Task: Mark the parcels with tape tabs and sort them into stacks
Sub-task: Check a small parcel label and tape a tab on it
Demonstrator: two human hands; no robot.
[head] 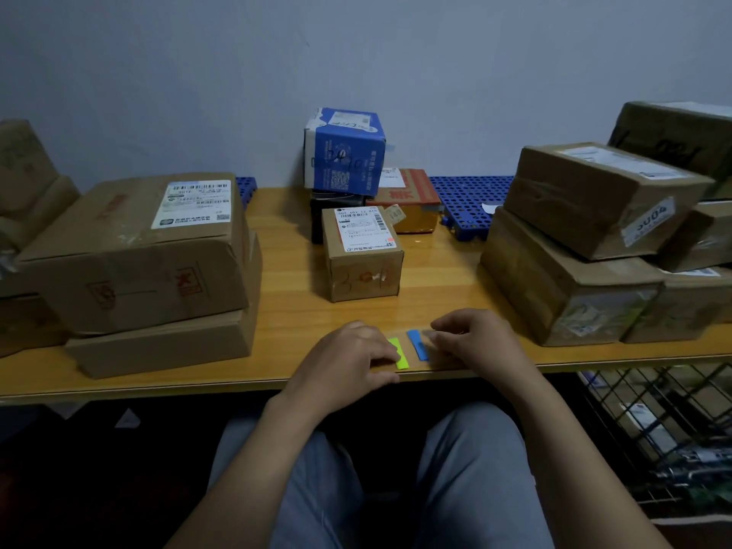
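Head view: at the left of the wooden table [285, 311], a big brown box [138, 251] sits on a flatter box [166, 346]. Behind the middle, a small labelled box [362, 251] stands in front of a blue box [344, 148] stacked on a dark one. At the near edge the left hand [348, 358] lies palm down, bent fingertips on a green tape tab [399, 352]; pressing or pinching, I cannot tell. Just beside it lies a blue tape tab [418, 344]. The right hand [475, 342] curls its fingertips against that tab's right edge; its grip is unclear. Further right, brown parcels [594, 200] are piled up.
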